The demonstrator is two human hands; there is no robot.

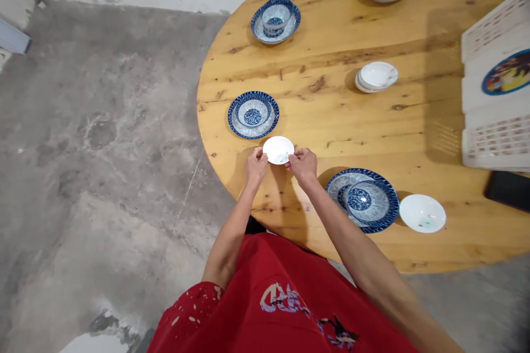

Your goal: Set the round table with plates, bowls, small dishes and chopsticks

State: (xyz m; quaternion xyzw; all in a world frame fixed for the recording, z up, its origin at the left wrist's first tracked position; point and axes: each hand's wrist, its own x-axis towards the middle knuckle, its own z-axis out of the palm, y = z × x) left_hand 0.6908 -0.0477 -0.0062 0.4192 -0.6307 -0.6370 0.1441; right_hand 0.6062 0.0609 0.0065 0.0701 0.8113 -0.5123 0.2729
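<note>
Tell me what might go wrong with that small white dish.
The left hand and right hand pinch the small white dish only by its rim, so it might slip.

It is close to a blue-rimmed plate, so the two might clink.

The right forearm might nudge the larger blue-rimmed plate beside it.

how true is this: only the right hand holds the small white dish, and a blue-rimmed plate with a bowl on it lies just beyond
Not only the right hand: the head view shows the left hand holding the small white dish too. The blue-rimmed plate with a bowl on it does lie just beyond.
</note>
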